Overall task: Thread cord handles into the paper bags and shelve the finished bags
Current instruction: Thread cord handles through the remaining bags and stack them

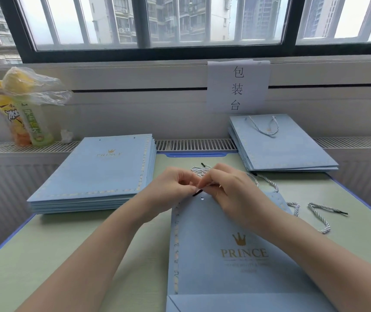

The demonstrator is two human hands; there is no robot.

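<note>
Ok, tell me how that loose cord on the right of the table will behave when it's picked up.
The loose cord will probably go floppy: it lies in a slack curve on the table. It looks thin and twisted, so likely light and easy to pinch. Its black tip seems stiffer, and the loop may snag the neighbouring cord.
</note>
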